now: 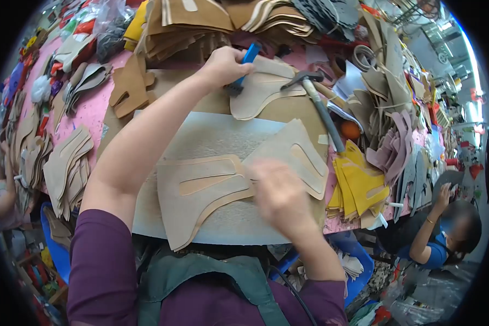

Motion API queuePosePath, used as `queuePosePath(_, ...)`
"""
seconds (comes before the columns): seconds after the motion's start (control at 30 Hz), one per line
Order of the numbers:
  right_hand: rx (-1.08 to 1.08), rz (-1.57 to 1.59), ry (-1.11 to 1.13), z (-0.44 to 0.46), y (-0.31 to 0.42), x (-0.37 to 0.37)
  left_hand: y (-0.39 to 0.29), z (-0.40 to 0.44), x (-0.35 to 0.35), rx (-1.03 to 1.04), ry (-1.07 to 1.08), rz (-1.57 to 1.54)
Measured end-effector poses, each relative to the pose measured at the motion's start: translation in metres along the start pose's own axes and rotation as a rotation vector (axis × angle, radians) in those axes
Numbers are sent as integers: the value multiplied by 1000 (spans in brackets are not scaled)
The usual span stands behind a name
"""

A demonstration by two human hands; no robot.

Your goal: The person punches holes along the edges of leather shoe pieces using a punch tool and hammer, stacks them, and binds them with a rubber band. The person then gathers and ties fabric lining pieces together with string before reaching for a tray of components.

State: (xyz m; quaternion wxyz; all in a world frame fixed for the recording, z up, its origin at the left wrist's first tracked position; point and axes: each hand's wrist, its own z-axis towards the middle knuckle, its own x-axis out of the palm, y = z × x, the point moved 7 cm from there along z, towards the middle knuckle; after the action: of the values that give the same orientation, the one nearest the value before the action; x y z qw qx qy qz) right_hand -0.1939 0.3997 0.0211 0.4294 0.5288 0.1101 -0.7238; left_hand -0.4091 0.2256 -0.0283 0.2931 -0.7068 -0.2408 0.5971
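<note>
Our left hand [229, 66] gripped a slim blue-handled tool [250, 53] at upper centre; our right hand [281, 195], too blurred to tell its grip, hovered beside a beige leather-like panel [185, 204] at lower centre. Light, even handling seemed best, keeping the panel flat: it looked smooth, curved, tan-edged, with a tan inset.

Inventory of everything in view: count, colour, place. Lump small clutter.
Board: 1, pale, centre
Pieces: 2, beige, on board
Far piece: at least 1, beige, beyond board
Blue tool: 1, blue, over far piece
Hammer: 1, grey handle, dark head, right of far piece
Brown stacks: several, far edge
Yellow stack: 1, right of board
Mauve stack: 1, right side
Bins: at least 2, blue, low left and right
Other people: 2, side edges
Clutter: uncountable, mixed, all around
Apron: 1, green, on wearer
Left hand: 1, bare, gripping blue tool
Right hand: 1, bare, blurred, by pieces
</note>
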Motion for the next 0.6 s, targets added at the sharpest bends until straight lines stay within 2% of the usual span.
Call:
queuePosePath(0.1,198,-241,47,-19,-37,-10,-14,-37,-41,102,-179,-339)
queuePosePath(0.17,161,-250,42,-23,-43,-5,-18,-72,-70,82,-157,-531)
queuePosePath(0.2,138,-272,29,-24,-45,-3,-14,-91,-83,76,-166,-526)
queuePosePath(0.27,96,-327,-6,-24,-47,-3,10,-131,-104,-12,-135,-738)
queuePosePath(0.3,91,-334,-12,-23,-51,-6,36,-151,-106,-88,-83,-741)
queuePosePath(0.33,165,-275,-48,-22,-61,-12,59,-171,-103,-162,-28,-746)
queuePosePath(0.37,242,-217,-83,-21,-71,-18,70,-195,-99,-256,-105,-713)
queuePosePath(0.43,392,-101,-153,-21,-86,-29,103,-226,-88,-357,-114,-722)
queuePosePath(0.5,186,-116,-348,-5,-50,-52,118,-239,-83,-341,-120,-725)
queuePosePath(0.53,184,-125,-346,-1,-42,-49,125,-244,-81,-334,-125,-716)
queuePosePath(0.6,-47,-101,-234,7,-12,-34,128,-247,-78,-314,-130,-694)
